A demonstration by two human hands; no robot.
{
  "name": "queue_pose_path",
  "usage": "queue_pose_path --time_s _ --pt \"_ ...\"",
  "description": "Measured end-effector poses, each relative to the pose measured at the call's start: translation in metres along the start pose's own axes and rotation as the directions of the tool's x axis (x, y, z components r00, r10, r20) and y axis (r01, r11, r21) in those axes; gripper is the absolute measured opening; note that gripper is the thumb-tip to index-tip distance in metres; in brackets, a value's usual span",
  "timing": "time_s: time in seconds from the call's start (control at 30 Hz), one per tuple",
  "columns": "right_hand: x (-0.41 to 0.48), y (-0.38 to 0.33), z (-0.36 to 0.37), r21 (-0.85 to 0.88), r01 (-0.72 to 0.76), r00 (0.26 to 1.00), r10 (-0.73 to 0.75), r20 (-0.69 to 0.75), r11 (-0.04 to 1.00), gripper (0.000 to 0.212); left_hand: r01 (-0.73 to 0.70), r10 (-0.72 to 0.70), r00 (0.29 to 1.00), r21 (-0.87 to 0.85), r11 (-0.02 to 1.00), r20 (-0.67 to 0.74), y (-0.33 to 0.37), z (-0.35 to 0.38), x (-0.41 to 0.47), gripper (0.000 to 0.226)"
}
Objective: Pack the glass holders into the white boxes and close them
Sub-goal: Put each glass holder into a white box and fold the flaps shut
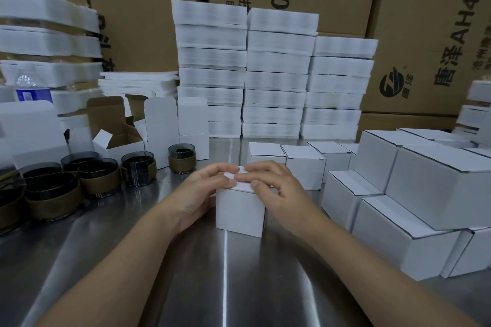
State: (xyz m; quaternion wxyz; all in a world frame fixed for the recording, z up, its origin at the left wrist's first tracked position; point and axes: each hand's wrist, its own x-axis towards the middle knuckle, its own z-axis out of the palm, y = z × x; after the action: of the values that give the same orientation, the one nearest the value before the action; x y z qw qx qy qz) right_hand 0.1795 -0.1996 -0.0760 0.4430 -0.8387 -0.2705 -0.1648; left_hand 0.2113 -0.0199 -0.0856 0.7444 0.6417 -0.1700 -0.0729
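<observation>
Left fingers [225, 167] bent, tips pressing on the lid of white box [239, 214]; thumb laid flat on the lid near its front edge. Right fingers [259, 166] bent over the lid too, tips almost meeting the left ones at the far edge, thumb on the front lid edge. Left hand [202, 190] cupped against the box's left side, right hand [276, 186] draped over the top right corner. Both gripping that 1 box. Lid down, seam hidden under the fingers, so cannot tell if fully tucked.

Box upright on steel table [225, 287], mid-view, between 2 bare forearms.

Left of it: glass holders [99, 176] in a loose cluster, dark glass with brown sleeves, at least 5 in view, 1 standing apart nearer the box. Behind those: open white boxes [119, 138], flaps up, brown inside.

Right: closed white boxes [425, 186] stacked 2 high, plus a row just behind the held box.

Further back: 3 white stacks [273, 74], blurred, contents unclear. Behind everything, brown cartons [425, 21] with printed text. Far left: more white stacks and a water bottle [29, 90], partly hidden.
</observation>
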Motion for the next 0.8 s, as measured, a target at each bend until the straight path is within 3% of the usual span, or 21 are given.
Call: queue_pose_path --time_s 0.1,0.17,0.23,0.33,0.43,0.53,0.67,0.8 --pt "0.001 0.005 -0.001 -0.189 0.032 0.992 -0.055 -0.115 0.982 0.024 -0.042 0.050 0.989 0.066 0.997 -0.139 0.002 0.000 0.002 0.018" --pt "0.002 0.007 0.001 -0.367 0.030 0.979 -0.102 -0.178 0.930 0.023 -0.041 0.086 0.972 0.201 0.979 -0.220 -0.001 0.001 0.002 0.014" --pt "0.002 0.007 0.005 -0.523 0.033 0.954 -0.183 -0.237 0.852 0.024 -0.047 0.123 0.962 0.298 0.953 -0.243 -0.003 0.004 0.001 0.011" --pt "0.001 0.004 0.011 -0.667 0.044 0.900 -0.319 -0.297 0.744 0.020 -0.060 0.130 0.968 0.305 0.950 -0.215 -0.003 0.009 -0.001 0.015" --pt "-0.001 -0.001 0.009 -0.676 0.173 0.879 -0.422 -0.222 0.716 0.028 -0.021 0.057 0.978 0.179 0.984 -0.199 0.003 0.006 -0.002 0.029" --pt "-0.004 -0.007 0.013 -0.653 0.331 0.869 -0.490 -0.072 0.681 0.027 0.018 -0.010 0.997 0.111 0.994 -0.070 0.004 0.003 -0.002 0.049" --pt "-0.006 -0.006 0.016 -0.726 0.194 0.921 -0.378 -0.097 0.660 0.021 0.062 -0.070 0.994 0.096 0.993 0.080 0.000 0.004 0.000 0.058" --pt "-0.003 0.003 0.007 -0.784 0.011 0.925 -0.304 -0.227 0.620 0.033 0.055 -0.064 0.997 0.152 0.987 0.052 -0.003 0.008 0.002 0.053"
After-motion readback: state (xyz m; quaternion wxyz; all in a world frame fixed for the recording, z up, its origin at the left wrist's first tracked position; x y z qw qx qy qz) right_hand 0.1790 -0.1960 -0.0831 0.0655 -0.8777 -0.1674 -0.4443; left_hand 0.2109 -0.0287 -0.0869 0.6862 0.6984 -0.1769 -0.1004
